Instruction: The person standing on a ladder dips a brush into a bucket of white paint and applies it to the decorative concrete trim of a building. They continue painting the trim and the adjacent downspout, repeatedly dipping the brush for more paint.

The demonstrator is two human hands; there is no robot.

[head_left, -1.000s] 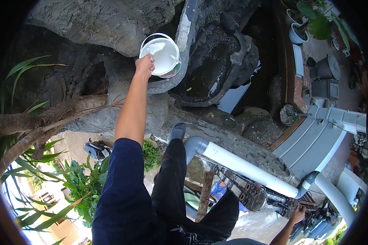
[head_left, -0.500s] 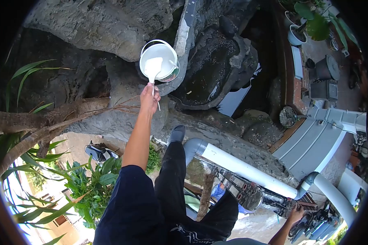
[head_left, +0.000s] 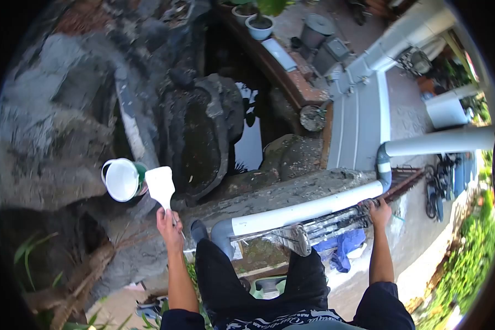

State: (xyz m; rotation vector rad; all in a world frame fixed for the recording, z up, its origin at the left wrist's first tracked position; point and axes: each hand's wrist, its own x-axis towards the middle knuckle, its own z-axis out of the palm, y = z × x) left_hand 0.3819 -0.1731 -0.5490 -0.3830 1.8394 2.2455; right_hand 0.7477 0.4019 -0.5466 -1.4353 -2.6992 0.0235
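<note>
In my left hand [head_left: 170, 228] is a wide, flat paintbrush [head_left: 160, 186], white all over, held by its handle with the head pointing away from me. Just left of the brush, a white bucket [head_left: 122, 180] with a handle rests on the rock; its inside looks white. The brush head is beside the bucket, not over its opening. Off to the right, my right hand [head_left: 378, 212] is closed round the end of a weathered, paint-spattered rail [head_left: 341, 220], below a white pipe [head_left: 308, 209].
My grey-shod foot [head_left: 199, 231] is by the pipe's grey elbow [head_left: 222, 236]. Beyond the rock ledge lies a dark pond [head_left: 253, 132] with a rock basin [head_left: 198, 137]. Blue cloth [head_left: 344, 247] hangs below the rail. Branches [head_left: 91, 269] reach in at lower left.
My left hand has brought the paintbrush out from over the bucket to its right side. The view has swung right, bringing my right hand on the rail more fully into sight.
</note>
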